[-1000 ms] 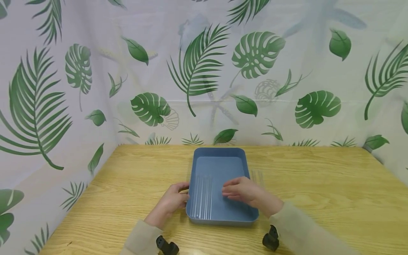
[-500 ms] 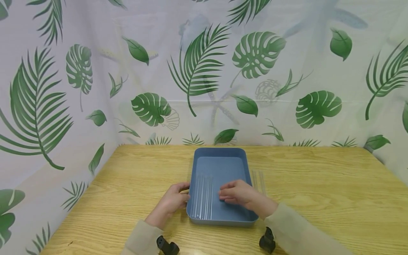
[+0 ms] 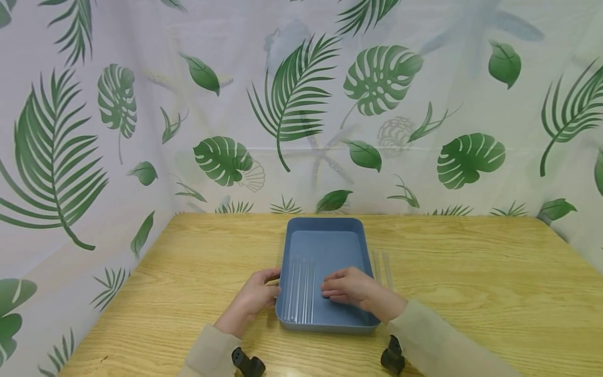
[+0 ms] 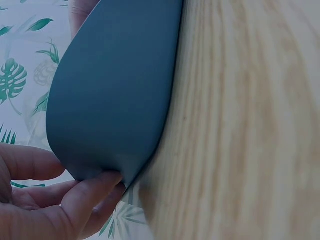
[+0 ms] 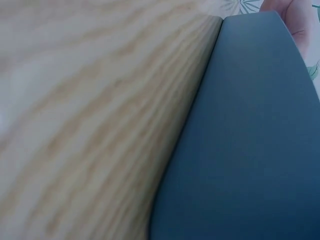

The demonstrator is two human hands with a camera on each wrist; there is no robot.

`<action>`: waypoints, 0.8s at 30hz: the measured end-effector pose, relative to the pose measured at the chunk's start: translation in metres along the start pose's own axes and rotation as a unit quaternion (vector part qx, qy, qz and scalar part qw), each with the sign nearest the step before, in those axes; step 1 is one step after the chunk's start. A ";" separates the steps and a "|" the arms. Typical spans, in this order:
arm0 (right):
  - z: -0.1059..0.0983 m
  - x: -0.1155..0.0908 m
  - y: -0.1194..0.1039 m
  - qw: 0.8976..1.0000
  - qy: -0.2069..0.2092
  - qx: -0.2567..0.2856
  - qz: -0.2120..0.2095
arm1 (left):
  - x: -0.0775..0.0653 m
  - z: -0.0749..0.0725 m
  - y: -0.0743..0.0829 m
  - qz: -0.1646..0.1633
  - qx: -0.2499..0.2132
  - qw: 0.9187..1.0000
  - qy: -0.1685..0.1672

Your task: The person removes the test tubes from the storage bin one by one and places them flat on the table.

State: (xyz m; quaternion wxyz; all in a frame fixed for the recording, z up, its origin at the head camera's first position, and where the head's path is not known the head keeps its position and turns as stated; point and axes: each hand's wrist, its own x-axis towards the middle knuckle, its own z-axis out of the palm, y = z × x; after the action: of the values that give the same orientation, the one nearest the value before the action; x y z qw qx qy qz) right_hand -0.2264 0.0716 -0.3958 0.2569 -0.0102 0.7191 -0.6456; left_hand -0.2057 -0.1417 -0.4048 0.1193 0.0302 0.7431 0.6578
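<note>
So there's a blue tray [image 3: 325, 248] with several clear tubes [image 3: 304, 293] lying lengthwise along its left side. More tubes [image 3: 388, 272] sit just right of it on the wood-grain table [image 3: 471, 272], leaf-print cloth [image 3: 325, 120] behind. Tubes look thin, straight, see-through. Left hand [image 3: 254, 296]: fingers a bit apart, tips touching the tray. Right hand [image 3: 353, 288]: over the tray, fingers close together; can't tell if they're holding anything.

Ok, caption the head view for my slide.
Left hand touching a blue tray of clear tubes, right hand over it.
</note>
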 end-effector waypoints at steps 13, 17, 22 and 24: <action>0.013 0.003 -0.004 1.000 0.016 -0.011 0.016 | 0.000 -0.001 0.000 0.002 0.005 1.000 0.000; 0.015 0.004 -0.004 1.000 0.013 -0.020 0.010 | 0.000 -0.001 0.000 0.002 0.008 1.000 0.001; 0.019 0.006 -0.003 0.999 0.021 -0.029 0.005 | -0.002 -0.001 0.001 0.005 0.008 1.000 0.000; 0.021 0.006 -0.003 0.999 0.025 -0.033 0.004 | -0.002 -0.001 0.001 0.005 0.008 1.000 -0.001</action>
State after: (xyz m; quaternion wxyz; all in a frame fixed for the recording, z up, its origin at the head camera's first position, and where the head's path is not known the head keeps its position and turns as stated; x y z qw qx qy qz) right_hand -0.2248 0.0499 -0.3962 0.2407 0.0006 0.7465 -0.6203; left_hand -0.2038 -0.1431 -0.4036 0.1166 0.0350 0.7481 0.6524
